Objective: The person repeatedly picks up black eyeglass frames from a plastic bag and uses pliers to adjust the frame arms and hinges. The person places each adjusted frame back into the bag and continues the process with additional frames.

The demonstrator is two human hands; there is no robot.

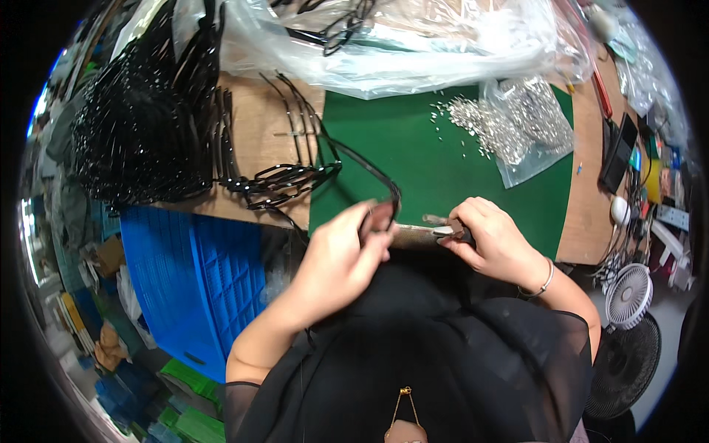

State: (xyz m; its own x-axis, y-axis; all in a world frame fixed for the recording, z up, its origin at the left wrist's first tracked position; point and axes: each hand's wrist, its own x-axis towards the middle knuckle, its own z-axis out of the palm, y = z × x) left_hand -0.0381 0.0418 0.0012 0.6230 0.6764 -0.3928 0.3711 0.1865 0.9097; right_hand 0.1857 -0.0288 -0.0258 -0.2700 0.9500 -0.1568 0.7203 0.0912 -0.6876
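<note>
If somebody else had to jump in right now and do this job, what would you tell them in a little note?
Left hand: pinches the dark brownish spectacle frame front at the near edge of the green work mat.
Right hand: grips a slim metal hand tool, tip against that frame.
Parts: a clear bag of small silvery metal bits lies on the mat's far right, some spilled. A row of thin black frame arms sits to the left, a big black heap of them beyond.
Done: how many pieces are finished cannot be told.
Left: the piece in hand is still under the tool.
</note>
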